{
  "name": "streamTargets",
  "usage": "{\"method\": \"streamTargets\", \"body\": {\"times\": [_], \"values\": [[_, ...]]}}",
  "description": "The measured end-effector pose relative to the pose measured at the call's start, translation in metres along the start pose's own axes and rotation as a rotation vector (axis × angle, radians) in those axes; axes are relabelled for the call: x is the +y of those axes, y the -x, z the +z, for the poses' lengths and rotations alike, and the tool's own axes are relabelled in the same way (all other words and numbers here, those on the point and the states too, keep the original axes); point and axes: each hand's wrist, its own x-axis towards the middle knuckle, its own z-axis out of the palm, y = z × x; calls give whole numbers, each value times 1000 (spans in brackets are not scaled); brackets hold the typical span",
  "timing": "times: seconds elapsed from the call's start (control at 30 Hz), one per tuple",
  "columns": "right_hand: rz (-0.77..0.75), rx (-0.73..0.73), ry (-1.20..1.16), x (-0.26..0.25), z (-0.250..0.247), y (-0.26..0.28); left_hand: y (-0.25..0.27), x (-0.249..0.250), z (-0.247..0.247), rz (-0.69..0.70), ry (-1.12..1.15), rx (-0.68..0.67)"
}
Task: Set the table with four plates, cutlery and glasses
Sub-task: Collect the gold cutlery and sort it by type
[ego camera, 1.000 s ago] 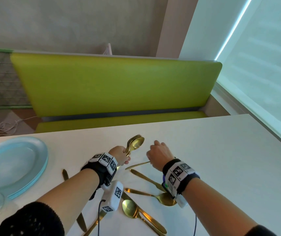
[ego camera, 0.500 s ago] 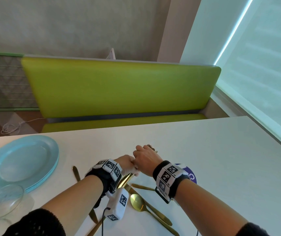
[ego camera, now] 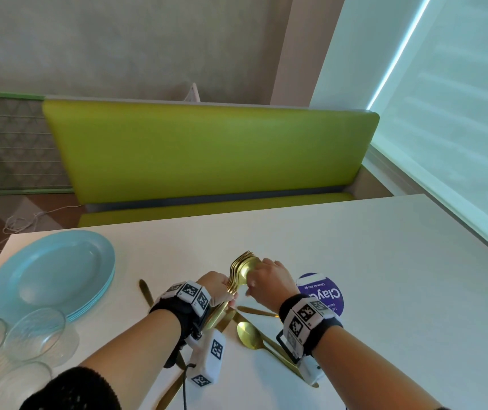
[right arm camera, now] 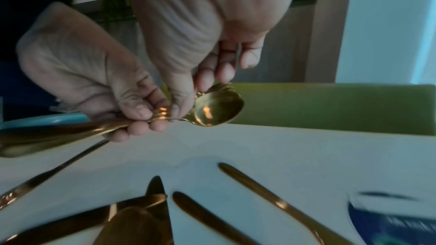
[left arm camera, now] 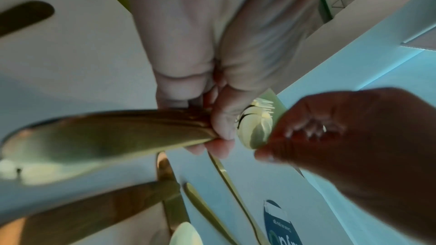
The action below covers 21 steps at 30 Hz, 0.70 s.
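My left hand grips the handles of a bundle of gold forks and a spoon, held a little above the white table. In the right wrist view my right hand pinches the spoon's bowl at the head of that bundle between thumb and fingers. The left wrist view shows the handles running out of my left fist. A stack of pale blue plates lies at the left. Several clear glasses stand in front of it.
Loose gold cutlery lies under my wrists: a spoon, a knife and more handles. A round purple sticker is on the table by my right wrist. A green bench runs behind the table's far edge.
My right hand has moved left from the loose cutlery to the bundle and now pinches its head. My left hand has kept its hold on the handles.
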Motion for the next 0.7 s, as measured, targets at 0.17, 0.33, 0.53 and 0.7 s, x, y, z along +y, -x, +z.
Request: {"method": "streamTargets", "body": {"times": [0.17,0.33,0.53,0.7], "values": [[182,-297,160,23,29,20,-1,-15,-10,-114,264,71],[264,-402,238,31,50,24,-1,-21,-18,-125,345,107],[259,-458,294,35,55,21,-1,-22,-23,-149,277,118],[228,-470,302,38,55,18,-7,-19,-24,-159,290,143]]}}
